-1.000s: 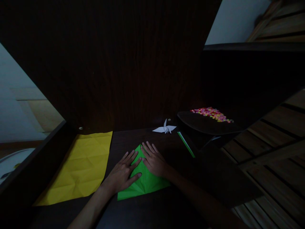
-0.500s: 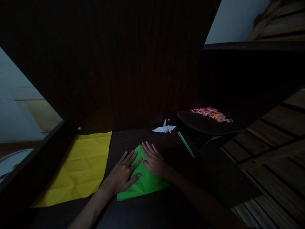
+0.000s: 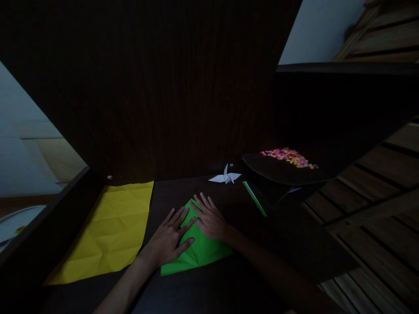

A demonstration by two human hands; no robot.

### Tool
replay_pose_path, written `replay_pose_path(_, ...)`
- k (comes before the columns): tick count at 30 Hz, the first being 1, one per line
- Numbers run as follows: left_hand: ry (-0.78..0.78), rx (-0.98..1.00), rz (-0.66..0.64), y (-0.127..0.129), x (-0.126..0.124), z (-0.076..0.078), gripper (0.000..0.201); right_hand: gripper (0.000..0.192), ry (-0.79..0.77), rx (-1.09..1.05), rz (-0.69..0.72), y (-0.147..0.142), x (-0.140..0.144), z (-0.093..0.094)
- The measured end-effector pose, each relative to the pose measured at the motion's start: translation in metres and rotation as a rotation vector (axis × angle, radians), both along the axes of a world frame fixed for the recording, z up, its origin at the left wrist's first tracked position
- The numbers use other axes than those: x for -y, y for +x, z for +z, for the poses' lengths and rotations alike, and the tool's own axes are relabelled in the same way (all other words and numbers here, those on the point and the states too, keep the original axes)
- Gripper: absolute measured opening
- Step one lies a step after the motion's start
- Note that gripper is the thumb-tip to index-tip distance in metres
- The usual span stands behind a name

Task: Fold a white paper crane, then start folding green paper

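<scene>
Both hands lie flat, fingers extended, low centre of frame: left hand and right hand press the green paper onto the bench, gripping nothing.

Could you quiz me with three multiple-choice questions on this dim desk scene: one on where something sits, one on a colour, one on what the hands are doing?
1. Where is the white paper crane?
A. beyond the hands, by the back panel
B. on the yellow sheet
C. under the left hand

2. What colour is the paper under both hands?
A. red
B. green
C. blue

3. How are the hands?
A. lifted in the air
B. clenched into fists
C. flat, fingers spread

Answers:
1 A, it sits behind the fingertips.
2 B, the green paper shows between them.
3 C, left hand and right hand press flat.
</scene>
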State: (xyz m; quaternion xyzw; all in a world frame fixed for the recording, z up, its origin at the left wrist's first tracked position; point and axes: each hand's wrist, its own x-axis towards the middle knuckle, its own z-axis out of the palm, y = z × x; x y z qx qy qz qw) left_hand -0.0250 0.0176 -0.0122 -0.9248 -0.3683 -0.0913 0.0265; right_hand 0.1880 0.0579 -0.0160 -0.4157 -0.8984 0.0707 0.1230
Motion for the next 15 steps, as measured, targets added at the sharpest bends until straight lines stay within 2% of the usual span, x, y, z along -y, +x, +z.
replay_pose_path(5, 0.008, -0.011, -0.005, 0.000, 0.000, 0.000, 0.062, 0.051, 0.007, -0.020, -0.026, -0.005, -0.006, 0.000)
replay_pose_path(15, 0.006, -0.017, -0.010, -0.001, 0.000, 0.000, 0.062, 0.053, 0.020, -0.020, -0.050, -0.012, -0.010, -0.004)
